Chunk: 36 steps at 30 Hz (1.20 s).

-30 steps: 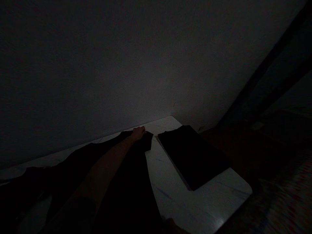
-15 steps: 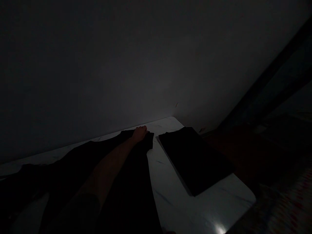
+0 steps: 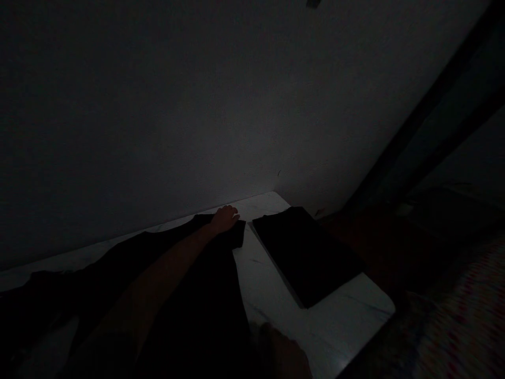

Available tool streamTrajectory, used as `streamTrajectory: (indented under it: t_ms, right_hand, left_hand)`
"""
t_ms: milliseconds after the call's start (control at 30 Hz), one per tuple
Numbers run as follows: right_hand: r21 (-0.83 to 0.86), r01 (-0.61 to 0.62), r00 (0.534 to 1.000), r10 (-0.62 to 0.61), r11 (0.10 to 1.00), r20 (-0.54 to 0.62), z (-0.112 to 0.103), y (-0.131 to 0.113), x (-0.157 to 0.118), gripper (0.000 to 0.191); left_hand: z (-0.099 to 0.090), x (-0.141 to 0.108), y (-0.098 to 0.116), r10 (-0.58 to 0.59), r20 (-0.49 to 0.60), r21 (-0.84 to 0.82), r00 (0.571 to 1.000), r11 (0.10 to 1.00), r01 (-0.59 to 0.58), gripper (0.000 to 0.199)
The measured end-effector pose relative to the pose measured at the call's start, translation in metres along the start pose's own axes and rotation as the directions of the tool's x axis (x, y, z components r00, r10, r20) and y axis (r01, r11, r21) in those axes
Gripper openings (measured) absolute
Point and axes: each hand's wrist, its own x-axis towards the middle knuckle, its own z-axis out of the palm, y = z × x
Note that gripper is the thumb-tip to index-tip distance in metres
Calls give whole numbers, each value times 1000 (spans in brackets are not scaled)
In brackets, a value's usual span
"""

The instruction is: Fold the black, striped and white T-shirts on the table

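Observation:
A black garment (image 3: 201, 305) is spread over the left part of a white marbled table (image 3: 272, 279). My left arm reaches across it, and my left hand (image 3: 225, 218) rests on its far end, fingers slightly bent and a little apart. At the bottom edge, beside the garment's right side, my right hand (image 3: 286, 350) shows dark and smeared by motion; its fingers cannot be made out. To the right lies a flat, black folded piece (image 3: 305, 252), seemingly cloth, with a paler edge along its left side. Neither hand touches that piece.
A grey wall (image 3: 177, 105) runs along the table's far edge. The table's rounded right corner (image 3: 389, 308) stands over a dark reddish floor (image 3: 363, 231). Patterned fabric (image 3: 465, 316) fills the lower right. The scene is very dim.
My right hand has come up into view at the bottom edge. My left hand stays at the garment's far end, its fingers slightly lifted. The view has shifted a little.

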Motion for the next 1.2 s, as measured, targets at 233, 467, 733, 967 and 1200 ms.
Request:
streamTrajectory:
  t_ms: [233,467,733,967,1200]
  right_hand:
    - [-64,149,984,-155,987,-87,-48,-70,108,31]
    - [-42,137,982,-141,990,-127,-37,-83,134,25]
    - [-63,116,983,-124,991,-136,-37,-79,133,28]
    - [-78,141,981,-150,987,-125,-38,-73,113,26]
    - [-133,245,964,-256,960,-76,-22,-27,37,32]
  left_hand:
    - [-4,-41,26,76,295,-33,953,997,-69,63]
    - [2,-38,29,-8,234,-125,972,991,39,22]
    - [16,-37,40,-177,106,-228,978,953,197,19]
    - [27,-50,56,-268,55,-275,962,922,272,18]
    - [22,-82,58,-162,5,-394,987,907,151,23]
